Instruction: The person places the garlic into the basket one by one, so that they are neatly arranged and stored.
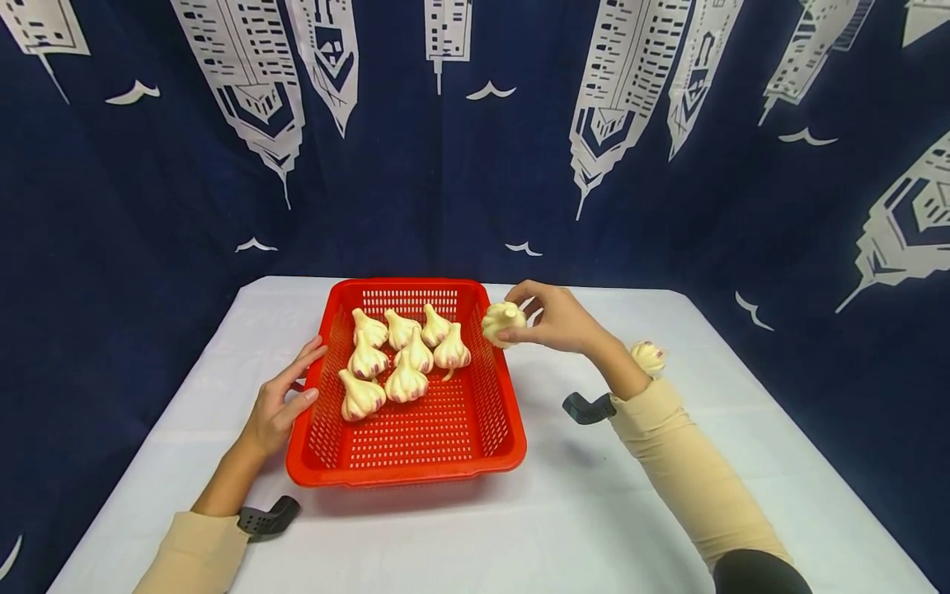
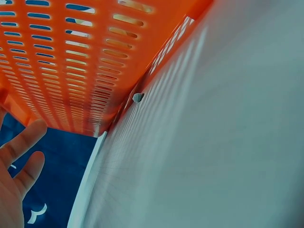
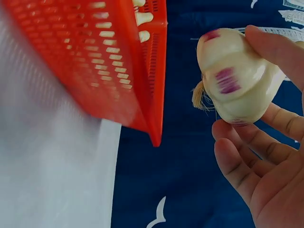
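In the head view my right hand (image 1: 557, 318) pinches a garlic bulb (image 1: 503, 323) between thumb and fingers, over the right rim of a red basket (image 1: 416, 477). The right wrist view shows that garlic bulb (image 3: 237, 78) closer, cream with purple patches and a tuft of roots, apart from the basket wall (image 3: 114, 71). My left hand (image 1: 278, 404) rests at the basket's left rim, fingers extended and thumb spread. Several garlic bulbs (image 1: 406, 381) lie inside the basket, grouped toward its back and left.
Another garlic bulb (image 1: 648, 357) lies on the white tabletop (image 1: 594, 520) to the right, partly behind my right forearm. A dark blue curtain (image 1: 445, 181) with printed white buildings hangs right behind the table.
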Demonstrator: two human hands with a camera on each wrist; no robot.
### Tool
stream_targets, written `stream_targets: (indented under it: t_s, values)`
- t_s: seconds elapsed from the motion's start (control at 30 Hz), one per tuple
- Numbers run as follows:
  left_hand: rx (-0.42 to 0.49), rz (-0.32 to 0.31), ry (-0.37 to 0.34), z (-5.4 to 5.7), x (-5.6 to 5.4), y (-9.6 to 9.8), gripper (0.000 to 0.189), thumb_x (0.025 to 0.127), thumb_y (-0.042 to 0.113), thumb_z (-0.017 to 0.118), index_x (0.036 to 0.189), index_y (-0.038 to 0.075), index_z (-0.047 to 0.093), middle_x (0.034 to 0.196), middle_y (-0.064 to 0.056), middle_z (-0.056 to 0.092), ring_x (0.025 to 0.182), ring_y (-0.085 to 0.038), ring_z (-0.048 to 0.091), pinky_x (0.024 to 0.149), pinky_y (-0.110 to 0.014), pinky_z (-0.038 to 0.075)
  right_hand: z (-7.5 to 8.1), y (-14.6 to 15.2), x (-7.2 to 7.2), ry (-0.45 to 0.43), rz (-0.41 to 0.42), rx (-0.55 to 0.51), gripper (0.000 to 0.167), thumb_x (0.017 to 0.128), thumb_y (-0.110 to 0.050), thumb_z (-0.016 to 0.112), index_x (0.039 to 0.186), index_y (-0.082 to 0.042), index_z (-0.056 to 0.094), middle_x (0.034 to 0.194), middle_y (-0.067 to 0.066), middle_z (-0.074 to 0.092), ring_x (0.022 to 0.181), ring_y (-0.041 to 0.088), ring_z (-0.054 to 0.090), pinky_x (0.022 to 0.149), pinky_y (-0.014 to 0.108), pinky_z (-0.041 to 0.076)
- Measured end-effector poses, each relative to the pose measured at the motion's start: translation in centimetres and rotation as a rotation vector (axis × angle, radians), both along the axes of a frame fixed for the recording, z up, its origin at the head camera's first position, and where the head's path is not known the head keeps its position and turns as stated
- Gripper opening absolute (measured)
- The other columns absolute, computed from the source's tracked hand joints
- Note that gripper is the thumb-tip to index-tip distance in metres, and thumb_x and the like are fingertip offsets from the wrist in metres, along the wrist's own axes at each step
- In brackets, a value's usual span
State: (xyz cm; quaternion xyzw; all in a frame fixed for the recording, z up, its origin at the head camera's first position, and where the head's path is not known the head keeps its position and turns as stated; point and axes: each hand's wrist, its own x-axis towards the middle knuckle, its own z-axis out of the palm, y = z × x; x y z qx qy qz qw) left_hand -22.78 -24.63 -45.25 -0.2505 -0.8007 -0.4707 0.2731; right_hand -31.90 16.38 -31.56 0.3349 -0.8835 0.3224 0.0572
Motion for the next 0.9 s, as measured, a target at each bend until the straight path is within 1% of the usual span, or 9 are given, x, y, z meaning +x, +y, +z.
stream_targets:
  t_s: [0.1, 0.3, 0.5, 0.7, 0.9]
  values:
    - [0.0, 0.002, -0.003, -0.1, 0.0, 0.0, 0.056, 0.083, 0.006, 0.052, 0.138, -0.002, 0.054, 0.15, -0.02, 0.043, 0.107, -0.001, 0.054, 0.076, -0.02, 0.041, 0.1, -0.5, 0.1, -0.018, 0.025, -0.011, 0.047, 0.075, -0.028, 0.085, 0.112, -0.006, 0.066, 0.106, 0.006, 0.067, 0.085, 0.024, 0.065, 0.072, 0.034, 0.054]
    - [-0.019, -0.005, 0.018, -0.1, 0.1, 0.1, 0.055, 0.084, 0.005, 0.051, 0.138, -0.004, 0.053, 0.149, -0.022, 0.043, 0.104, -0.006, 0.056, 0.077, -0.02, 0.042, 0.2, -1.8, 0.1, -0.039, 0.077, -0.015, 0.046, 0.076, -0.025, 0.084, 0.112, -0.004, 0.065, 0.103, 0.007, 0.067, 0.082, 0.026, 0.066, 0.073, 0.037, 0.056]
    - [0.009, -0.009, 0.033, 0.1, 0.0, 0.0, 0.055, 0.083, 0.005, 0.051, 0.137, -0.003, 0.055, 0.15, -0.018, 0.044, 0.104, -0.002, 0.055, 0.075, -0.02, 0.041, 0.7, -3.3, 0.0, -0.044, 0.123, 0.016, 0.043, 0.077, -0.025, 0.084, 0.111, -0.003, 0.067, 0.103, 0.008, 0.068, 0.08, 0.023, 0.066, 0.078, 0.037, 0.055]
    - [-0.005, -0.009, 0.029, 0.2, 0.0, 0.0, 0.055, 0.083, 0.004, 0.051, 0.137, -0.004, 0.054, 0.149, -0.022, 0.044, 0.104, -0.003, 0.055, 0.076, -0.021, 0.041, 1.1, -4.8, 0.1, -0.083, 0.136, 0.034, 0.043, 0.077, -0.026, 0.084, 0.109, -0.004, 0.067, 0.103, 0.007, 0.068, 0.081, 0.021, 0.065, 0.078, 0.034, 0.054]
    - [0.009, -0.003, 0.014, 0.2, 0.0, 0.1, 0.055, 0.083, 0.005, 0.051, 0.137, -0.003, 0.055, 0.149, -0.02, 0.044, 0.103, -0.003, 0.055, 0.075, -0.02, 0.04, 1.0, -6.1, 0.1, -0.099, 0.143, 0.066, 0.045, 0.077, -0.027, 0.084, 0.11, -0.003, 0.066, 0.101, 0.007, 0.067, 0.087, 0.023, 0.063, 0.081, 0.035, 0.053]
